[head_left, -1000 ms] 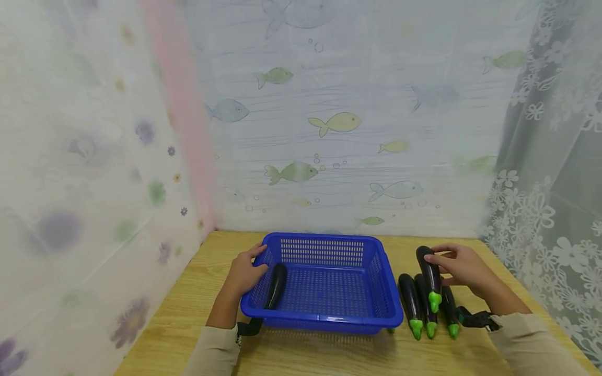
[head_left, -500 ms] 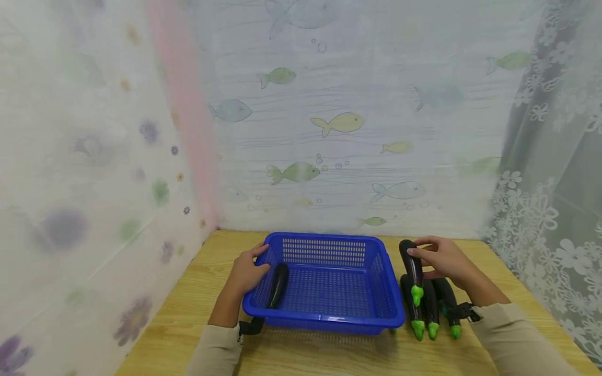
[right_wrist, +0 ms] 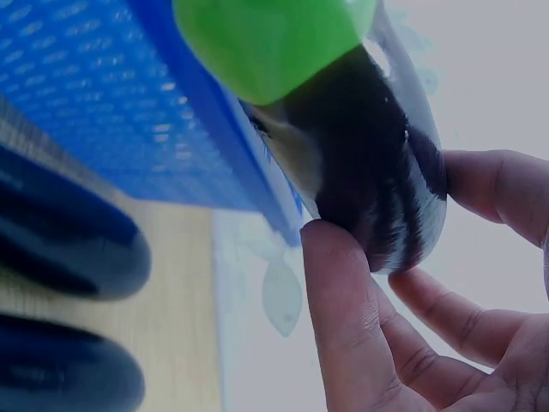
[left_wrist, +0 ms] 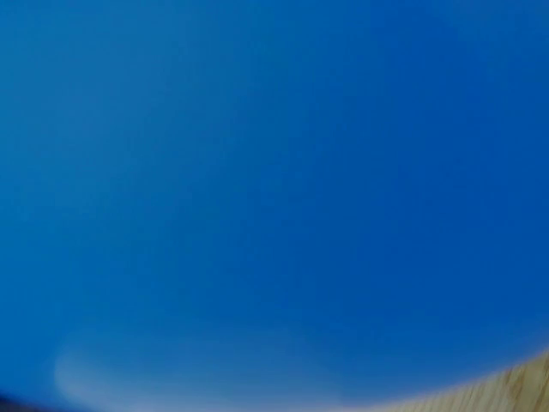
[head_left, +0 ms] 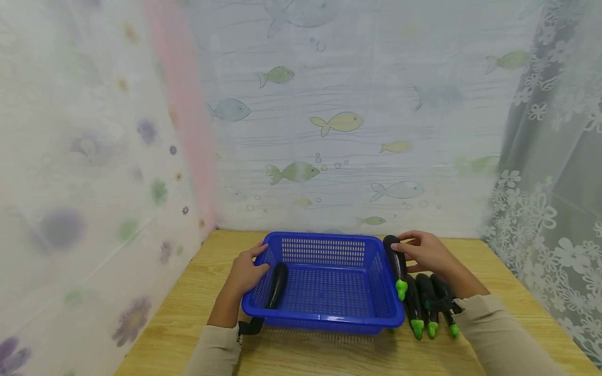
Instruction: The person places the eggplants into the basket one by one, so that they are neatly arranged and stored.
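A blue plastic basket with slotted walls stands on the table. My left hand grips its left rim, thumb inward. Inside, along the left wall, lies one dark eggplant. My right hand pinches another eggplant near its rounded end, its green cap hanging downward, at the basket's right rim. The right wrist view shows thumb and fingers on either side of this eggplant. On the table below lie three more eggplants, side by side with green caps toward me. Blurred blue plastic fills most of the left wrist view.
The wooden table ends at a pale curtain printed with fish. A green tip shows by the basket's front right corner. A lace curtain hangs at the right, a flowered sheet at the left.
My right hand has carried its eggplant leftward and slightly away from me, from above the row to the basket's right rim. The left hand and basket stay in place.
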Tool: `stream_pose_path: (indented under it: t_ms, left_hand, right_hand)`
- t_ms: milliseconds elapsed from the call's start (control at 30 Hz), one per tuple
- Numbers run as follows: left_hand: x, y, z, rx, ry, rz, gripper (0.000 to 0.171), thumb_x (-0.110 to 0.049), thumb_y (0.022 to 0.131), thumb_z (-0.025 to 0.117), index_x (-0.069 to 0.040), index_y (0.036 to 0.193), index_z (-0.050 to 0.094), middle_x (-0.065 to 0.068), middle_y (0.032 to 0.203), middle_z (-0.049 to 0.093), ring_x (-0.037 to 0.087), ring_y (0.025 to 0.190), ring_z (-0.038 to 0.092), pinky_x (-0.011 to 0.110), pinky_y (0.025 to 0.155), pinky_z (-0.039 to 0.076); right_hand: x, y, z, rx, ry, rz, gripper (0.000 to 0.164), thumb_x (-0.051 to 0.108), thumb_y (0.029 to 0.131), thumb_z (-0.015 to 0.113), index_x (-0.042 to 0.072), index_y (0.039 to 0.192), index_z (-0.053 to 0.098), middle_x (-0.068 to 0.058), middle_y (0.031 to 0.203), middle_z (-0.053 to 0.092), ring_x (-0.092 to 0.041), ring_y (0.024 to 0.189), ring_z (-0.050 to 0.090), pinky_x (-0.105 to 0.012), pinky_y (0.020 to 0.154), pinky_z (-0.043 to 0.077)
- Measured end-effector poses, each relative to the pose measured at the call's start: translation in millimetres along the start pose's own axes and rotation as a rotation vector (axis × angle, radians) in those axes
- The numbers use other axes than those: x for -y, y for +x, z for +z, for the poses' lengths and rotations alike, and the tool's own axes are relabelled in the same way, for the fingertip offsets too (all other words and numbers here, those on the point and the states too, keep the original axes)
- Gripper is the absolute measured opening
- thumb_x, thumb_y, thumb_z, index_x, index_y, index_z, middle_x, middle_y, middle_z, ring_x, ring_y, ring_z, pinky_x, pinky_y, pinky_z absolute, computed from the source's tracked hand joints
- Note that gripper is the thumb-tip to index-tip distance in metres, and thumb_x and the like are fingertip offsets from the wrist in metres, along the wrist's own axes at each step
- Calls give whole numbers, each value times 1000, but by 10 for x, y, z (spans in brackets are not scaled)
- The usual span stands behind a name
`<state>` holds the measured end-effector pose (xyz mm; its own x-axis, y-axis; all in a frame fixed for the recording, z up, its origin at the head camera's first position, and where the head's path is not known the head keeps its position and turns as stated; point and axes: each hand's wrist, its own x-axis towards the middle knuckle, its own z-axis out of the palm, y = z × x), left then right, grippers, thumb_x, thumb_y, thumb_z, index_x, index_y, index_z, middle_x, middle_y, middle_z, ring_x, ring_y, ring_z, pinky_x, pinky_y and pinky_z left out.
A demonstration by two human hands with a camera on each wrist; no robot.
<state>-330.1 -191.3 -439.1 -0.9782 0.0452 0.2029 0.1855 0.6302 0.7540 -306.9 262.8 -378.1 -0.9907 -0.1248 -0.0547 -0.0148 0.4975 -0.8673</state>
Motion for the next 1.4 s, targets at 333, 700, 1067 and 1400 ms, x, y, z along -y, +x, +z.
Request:
stream_pose_path:
  t_ms: [333,700,1067,1400]
  left_hand:
    - [-10,18,0,-4,18,6,59,-17,80,63,-19,138,52,-6,149,40,26,117,54,32,72,49]
    - [3,20,6,3,7,10,60,-16,79,62,-18,138,52,-4,149,40,25,106,58,30,68,48]
    - [5,12,-10,12,7,3,60,-16,81,62,-18,139,51,-2,150,39,29,124,50,36,76,49]
    - [15,13,-1,10,18,18,60,-16,81,62,-16,140,50,1,151,39,31,127,47,36,76,49]
  right_hand:
    - [116,100,177,14,47,1,70,45,85,66,7,138,42,-26,136,46,-38,109,58,-45,74,55]
    - [166,179,306,14,47,-6,66,43,85,67,9,136,45,-23,133,49,-35,106,58,-41,70,56]
    - [266,277,475,36,120,28,63,37,85,69,7,135,46,-24,132,49,-36,109,60,-42,71,56]
    - [284,386,626,44,174,30,61,34,84,70,6,134,47,-22,127,51,-29,96,65,-43,69,56]
